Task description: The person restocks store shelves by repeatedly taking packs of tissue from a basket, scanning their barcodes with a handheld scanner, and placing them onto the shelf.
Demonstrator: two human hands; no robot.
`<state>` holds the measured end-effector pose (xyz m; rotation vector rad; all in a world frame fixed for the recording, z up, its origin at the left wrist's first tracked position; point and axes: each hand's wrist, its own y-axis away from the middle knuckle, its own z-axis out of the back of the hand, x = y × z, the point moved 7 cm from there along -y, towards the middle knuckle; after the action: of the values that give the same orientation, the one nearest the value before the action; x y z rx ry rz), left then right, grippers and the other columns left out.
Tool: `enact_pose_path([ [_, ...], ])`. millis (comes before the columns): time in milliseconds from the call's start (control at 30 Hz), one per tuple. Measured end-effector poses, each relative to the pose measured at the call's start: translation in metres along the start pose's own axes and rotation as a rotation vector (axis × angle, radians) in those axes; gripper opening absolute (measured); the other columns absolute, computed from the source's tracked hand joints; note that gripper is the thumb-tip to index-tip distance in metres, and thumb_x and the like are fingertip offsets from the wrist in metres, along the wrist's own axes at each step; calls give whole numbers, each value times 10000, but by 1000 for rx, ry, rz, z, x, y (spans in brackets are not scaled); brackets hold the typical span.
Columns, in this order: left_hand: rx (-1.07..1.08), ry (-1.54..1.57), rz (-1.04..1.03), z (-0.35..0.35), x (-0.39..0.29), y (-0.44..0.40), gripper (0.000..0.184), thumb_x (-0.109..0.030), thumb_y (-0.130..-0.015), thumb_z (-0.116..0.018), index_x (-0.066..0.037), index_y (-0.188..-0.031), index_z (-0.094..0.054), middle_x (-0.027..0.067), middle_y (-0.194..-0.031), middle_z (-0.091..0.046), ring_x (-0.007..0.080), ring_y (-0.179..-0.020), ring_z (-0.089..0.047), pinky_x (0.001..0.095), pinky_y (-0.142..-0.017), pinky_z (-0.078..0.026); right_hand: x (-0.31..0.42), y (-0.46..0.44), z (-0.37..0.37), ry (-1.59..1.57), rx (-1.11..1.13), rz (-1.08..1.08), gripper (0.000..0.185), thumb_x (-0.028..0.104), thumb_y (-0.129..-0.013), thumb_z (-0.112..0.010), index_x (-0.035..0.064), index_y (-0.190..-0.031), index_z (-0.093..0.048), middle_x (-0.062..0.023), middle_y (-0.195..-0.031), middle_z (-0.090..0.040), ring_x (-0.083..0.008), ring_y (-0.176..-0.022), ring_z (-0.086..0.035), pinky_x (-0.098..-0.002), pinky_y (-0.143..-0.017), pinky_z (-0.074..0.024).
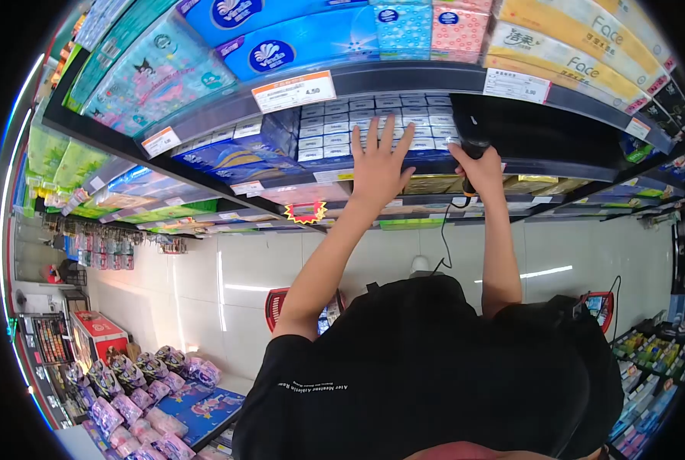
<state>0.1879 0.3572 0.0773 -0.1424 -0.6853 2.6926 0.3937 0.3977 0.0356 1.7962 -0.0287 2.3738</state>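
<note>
My left hand (379, 165) lies with its fingers spread over a block of small white-and-blue tissue packs (325, 129), stacked in rows on a middle shelf. Just to its right, my right hand (481, 170) is wrapped round the handle of a black barcode scanner (473, 126). The scanner's head is at the right end of the tissue packs; whether it touches them I cannot tell. A thin cable (444, 238) runs down from the scanner's handle toward my body. My right palm and lower fingers are partly hidden.
Blue Vinda packs (304, 55) and yellow Face tissue packs (572, 47) fill the shelf above, over a price tag (293, 91). Blue packs (235, 153) stand at the left. Red baskets (276, 305) and pink packages (132, 406) are behind me.
</note>
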Motion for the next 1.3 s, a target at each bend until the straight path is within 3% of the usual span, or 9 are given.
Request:
enact_pose_path([
  [167, -1, 4, -8, -4, 4, -1, 797, -430, -752, -770, -216, -1446, -441, 141, -1482, -399, 371, -1354, -365, 611, -1104, -242, -14, 2, 3, -172, 15, 85, 331, 254, -806, -793, -29, -880, -637, -43, -676, -648, -95, -542, -612, -257, -535, -494],
  [267, 12, 43, -35, -3, 2, -1, 790, -444, -744, -778, -193, -1422, -461, 150, -1476, -398, 377, -1365, -345, 621, -1108, -229, -12, 12, 8, -220, -57, 159, 274, 176, -780, -777, -17, -903, -626, -83, -716, -656, -172, -599, -645, -292, -590, -508],
  [333, -24, 106, -26, 2, 1, -4, 721, -474, -770, -748, -167, -1377, -508, 157, -1447, -424, 387, -1340, -365, 629, -1089, -251, 33, 31, 9, 114, -109, 549, 290, 94, -725, -739, -8, -972, -627, -149, -807, -671, -318, -737, -679, -333, -670, -522],
  [400, 18, 123, -32, 7, 2, -14, 683, -458, -795, -723, -151, -1369, -515, 160, -1417, -450, 386, -1309, -395, 594, -1080, -274, 38, 34, -4, 125, -31, 584, 479, 72, -675, -699, 13, -1142, -610, -204, -1049, -672, -414, -907, -652, -376, -762, -537],
  [500, 90, 269, 21, -3, 33, -29, 623, -434, -834, -678, -128, -1354, -523, 170, -1353, -497, 378, -1253, -441, 553, -1062, -308, 31, 36, -24, 337, 57, 550, 695, 129, -694, -695, 58, -1359, -507, -59, -1476, -464, -370, -1013, -648, -415, -844, -549],
  [767, 16, -46, 232, -24, 110, -10, 694, -613, -898, -486, -124, -1391, -504, 186, -1420, -478, 397, -1338, -394, 605, -1118, -184, 36, 37, -26, 339, 43, 523, 625, 160, -726, -688, 62, -1326, -541, -26, -1492, -453, -328, -983, -674, -391, -786, -569],
  [1000, 129, -119, 411, -25, 107, -21, 778, -643, -847, -563, -81, -1382, -500, 211, -1421, -474, 410, -1316, -427, 573, -1100, -231, 31, 32, -28, 315, -22, 597, 601, 177, -735, -686, 67, -1312, -561, -41, -1454, -500, -283, -1027, -675, -355, -768, -580],
  [1100, -25, -50, 426, -26, 111, -21, 716, -611, -823, -613, -132, -1351, -538, 197, -1379, -513, 402, -1302, -443, 625, -1064, -245, 30, 31, -30, 293, -63, 640, 624, 176, -719, -705, 70, -1316, -561, -39, -1454, -501, -280, -1048, -672, -343, -754, -585],
  [1300, -81, -117, 324, -40, 101, -26, 472, -370, -856, -595, -88, -1234, -616, 209, -1280, -573, 417, -1193, -516, 518, -1002, -381, 22, 31, -35, 263, 9, 626, 684, 120, -689, -720, 41, -1340, -525, -89, -1488, -446, -299, -1122, -635, -348, -727, -586],
])
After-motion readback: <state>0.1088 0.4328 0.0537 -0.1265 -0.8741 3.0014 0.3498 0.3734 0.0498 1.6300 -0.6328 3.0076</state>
